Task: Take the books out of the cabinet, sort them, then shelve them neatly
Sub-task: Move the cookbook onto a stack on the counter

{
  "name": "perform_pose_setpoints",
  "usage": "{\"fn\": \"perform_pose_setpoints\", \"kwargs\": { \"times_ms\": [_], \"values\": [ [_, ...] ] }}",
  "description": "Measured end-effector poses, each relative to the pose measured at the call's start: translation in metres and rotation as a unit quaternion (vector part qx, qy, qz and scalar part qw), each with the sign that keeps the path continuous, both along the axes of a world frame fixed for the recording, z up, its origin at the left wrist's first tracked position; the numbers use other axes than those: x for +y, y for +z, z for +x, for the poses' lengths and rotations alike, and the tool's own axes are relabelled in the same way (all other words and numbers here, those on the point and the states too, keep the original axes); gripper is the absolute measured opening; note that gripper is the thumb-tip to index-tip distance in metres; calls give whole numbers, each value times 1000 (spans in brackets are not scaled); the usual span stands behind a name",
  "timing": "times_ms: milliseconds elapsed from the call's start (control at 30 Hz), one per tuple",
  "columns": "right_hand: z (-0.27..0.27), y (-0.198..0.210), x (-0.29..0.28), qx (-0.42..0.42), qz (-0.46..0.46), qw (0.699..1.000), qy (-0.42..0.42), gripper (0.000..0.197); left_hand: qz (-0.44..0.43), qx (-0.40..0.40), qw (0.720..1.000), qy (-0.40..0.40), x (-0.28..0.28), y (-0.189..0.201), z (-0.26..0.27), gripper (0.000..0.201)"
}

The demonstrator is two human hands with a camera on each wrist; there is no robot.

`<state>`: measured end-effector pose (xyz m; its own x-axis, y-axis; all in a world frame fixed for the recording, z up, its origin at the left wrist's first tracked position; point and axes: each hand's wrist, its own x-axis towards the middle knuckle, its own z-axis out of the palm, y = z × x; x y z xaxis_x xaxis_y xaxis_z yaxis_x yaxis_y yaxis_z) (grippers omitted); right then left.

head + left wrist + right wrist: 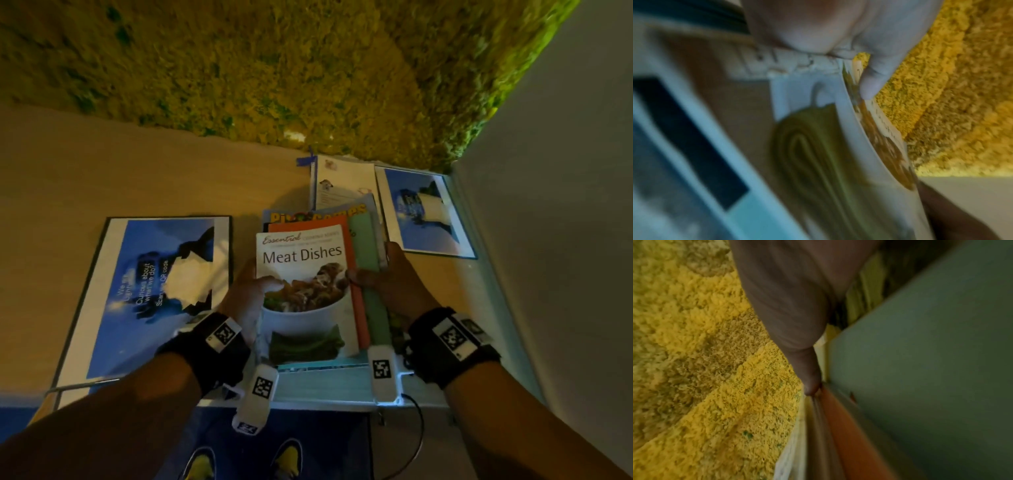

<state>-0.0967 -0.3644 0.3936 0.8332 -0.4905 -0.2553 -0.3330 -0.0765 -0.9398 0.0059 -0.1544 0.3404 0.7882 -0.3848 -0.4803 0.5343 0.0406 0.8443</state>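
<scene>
I hold a stack of books over the cabinet top. Uppermost is the white "Meat Dishes" cookbook [305,291], with an orange book [352,274], a pale green book [368,260] and a yellow-titled games book [318,216] fanned out beneath it. My left hand [250,291] grips the stack's left edge, thumb on the cookbook cover [869,146]. On the other side, my right hand [387,277] grips the right edge, thumb on the cover's rim. The right wrist view shows the orange book [849,434] and the green book [931,353] edge-on under the thumb.
A blue poster in a frame [154,294] lies flat on the wooden top [102,171] at left; a smaller one [424,212] lies at right beside a white leaflet [342,181]. A mossy yellow-green wall [274,68] rises behind, a grey wall [565,205] at right.
</scene>
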Motion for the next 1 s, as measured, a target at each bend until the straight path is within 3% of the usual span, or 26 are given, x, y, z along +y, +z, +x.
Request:
{"fn": "perform_pose_setpoints", "kwargs": {
  "times_ms": [100,200,400,500,667,800,1000],
  "values": [
    [-3,11,3,-64,48,997,1,62,-29,-100,994,-18,3,16,8,61],
    [-8,15,4,-104,50,993,-10,55,-52,-193,978,-59,8,45,18,66],
    [-26,-6,22,-118,24,989,-90,54,-47,-252,954,-157,14,52,14,58],
    [-29,-16,31,-128,22,983,-131,59,-36,-243,956,-160,17,42,18,45],
    [-29,-26,48,-123,45,976,-173,57,-26,-210,958,-193,23,26,17,47],
    [-40,-24,54,-124,51,979,-155,34,-43,-164,970,-177,22,25,19,47],
    [-52,-28,58,-109,34,981,-158,35,-39,-155,970,-185,31,24,16,45]
  ]
}}
